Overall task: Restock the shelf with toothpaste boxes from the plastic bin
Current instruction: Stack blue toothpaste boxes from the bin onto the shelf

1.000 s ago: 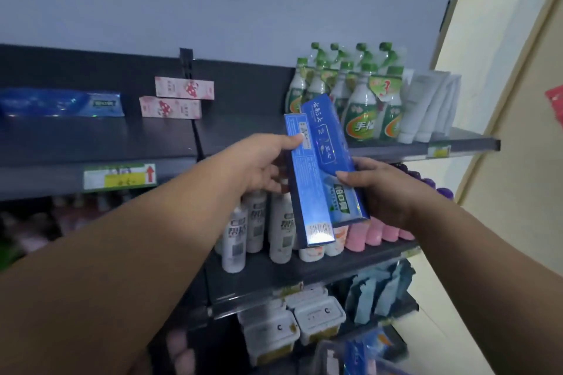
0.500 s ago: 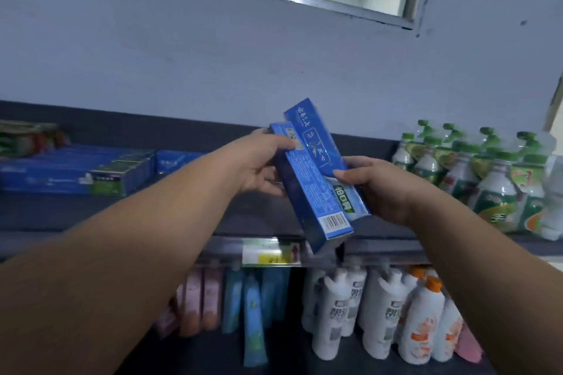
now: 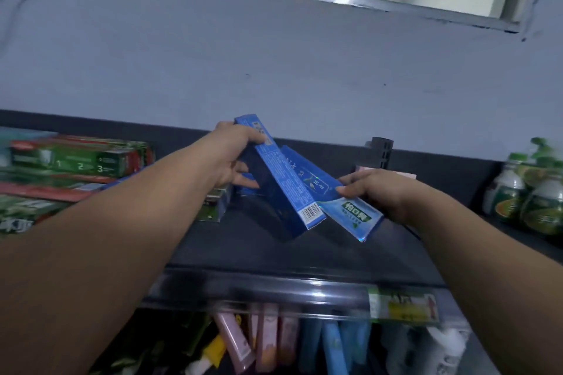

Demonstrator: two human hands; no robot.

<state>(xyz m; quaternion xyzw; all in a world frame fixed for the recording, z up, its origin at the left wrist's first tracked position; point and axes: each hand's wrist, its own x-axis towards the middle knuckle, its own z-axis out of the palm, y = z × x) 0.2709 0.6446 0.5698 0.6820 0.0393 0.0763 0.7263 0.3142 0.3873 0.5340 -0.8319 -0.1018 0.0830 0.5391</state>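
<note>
Pale blue-grey painted wall (image 3: 274, 55) fills upper half of frame. Below it, dark flat shelf (image 3: 274, 256) runs full width across the middle. At left of frame, on the shelf, a stack of long green-and-red cardboard toothpaste boxes (image 3: 79, 158), lying flat, blurred. At right edge, a cluster of green-capped plastic bottles (image 3: 530, 201) standing on the same shelf. Bottom centre, under the shelf lip, a row of pink and blue squeeze tubes (image 3: 268, 338), blurred. Left hand (image 3: 227, 155), centre frame: fingers curled round the far end of a long dark blue toothpaste box with barcode (image 3: 286, 189), box tilted, near end lower, over the bare middle of the shelf; contact with shelf cannot be told. Right hand (image 3: 380, 192), just right of centre: thumb and fingers pinch the edge of a lighter blue toothpaste box with green label patch (image 3: 341, 201), also tilted, partly behind the dark box. Yellow-green price label (image 3: 402, 304) on shelf lip, lower right.
</note>
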